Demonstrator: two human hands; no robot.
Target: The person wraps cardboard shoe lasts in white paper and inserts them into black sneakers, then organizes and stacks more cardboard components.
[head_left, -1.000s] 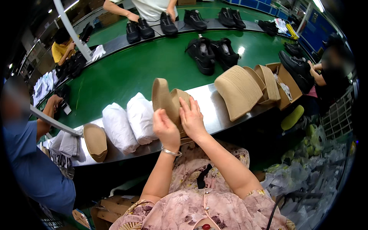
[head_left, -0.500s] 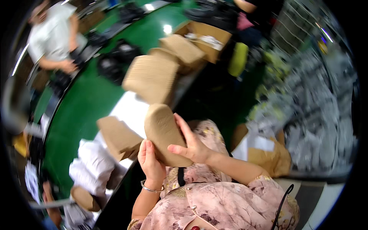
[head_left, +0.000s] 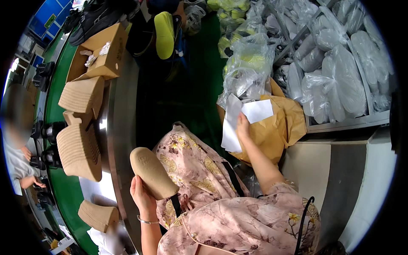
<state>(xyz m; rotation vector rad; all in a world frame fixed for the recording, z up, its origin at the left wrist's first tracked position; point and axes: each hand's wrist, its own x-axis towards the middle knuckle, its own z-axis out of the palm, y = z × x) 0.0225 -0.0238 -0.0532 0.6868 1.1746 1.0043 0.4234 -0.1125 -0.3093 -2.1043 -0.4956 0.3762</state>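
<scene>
- The left hand's (head_left: 144, 197) grip is clamped on the lower left edge of a tan moulded insert (head_left: 151, 172), between lap and table (head_left: 122, 144).
- The right hand (head_left: 243, 126) touches white sheets (head_left: 260, 111) at a brown paper bag (head_left: 294, 127); whether its grip closes on them, one cannot tell.
- Stacked tan inserts (head_left: 75, 153) stand on the table.
- Beyond them sits an open cardboard box (head_left: 113, 53).

Pink floral clothing (head_left: 246, 221), silvery bangle (head_left: 147, 221).
</scene>
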